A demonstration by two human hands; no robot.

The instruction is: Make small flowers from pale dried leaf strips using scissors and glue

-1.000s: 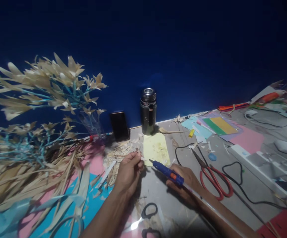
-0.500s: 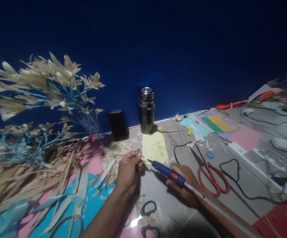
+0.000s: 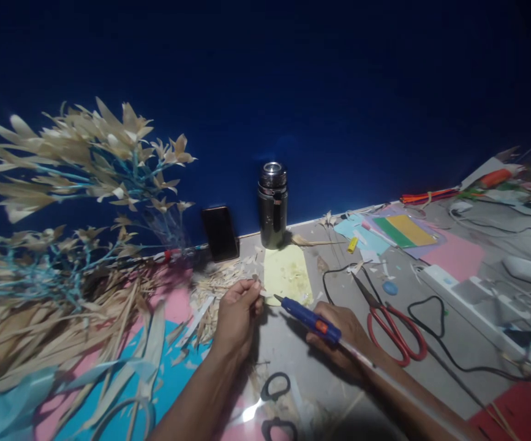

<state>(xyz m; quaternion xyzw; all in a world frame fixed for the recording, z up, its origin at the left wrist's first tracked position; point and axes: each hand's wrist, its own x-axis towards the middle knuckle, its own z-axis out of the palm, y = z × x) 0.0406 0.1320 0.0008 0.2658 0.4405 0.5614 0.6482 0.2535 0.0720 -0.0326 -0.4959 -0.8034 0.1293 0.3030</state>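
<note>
My right hand [image 3: 338, 331] is closed around a blue hot glue gun [image 3: 308, 320], with a long clear glue stick [image 3: 384, 375] running out of its back. The nozzle points left, close to the fingertips of my left hand [image 3: 239, 309]. Those fingers pinch a small pale piece [image 3: 266, 294], which looks like a bit of dried husk; most of it is hidden. Just beyond both hands lies a yellow card [image 3: 288, 275] with glue smears on it. Black-handled scissors [image 3: 275, 387] rest below, between my forearms.
A dark flask [image 3: 273, 211] and a phone [image 3: 220, 234] stand against the blue wall. Dried-leaf flowers on blue stems [image 3: 109, 165] and husk strips [image 3: 21, 318] fill the left. To the right are red-handled scissors [image 3: 394, 331], a black cord [image 3: 442, 318] and a power strip [image 3: 476, 306].
The pale piece at my left fingertips now shows more plainly, turned toward the nozzle. Both hands have otherwise barely moved; the whole view has shifted slightly.
</note>
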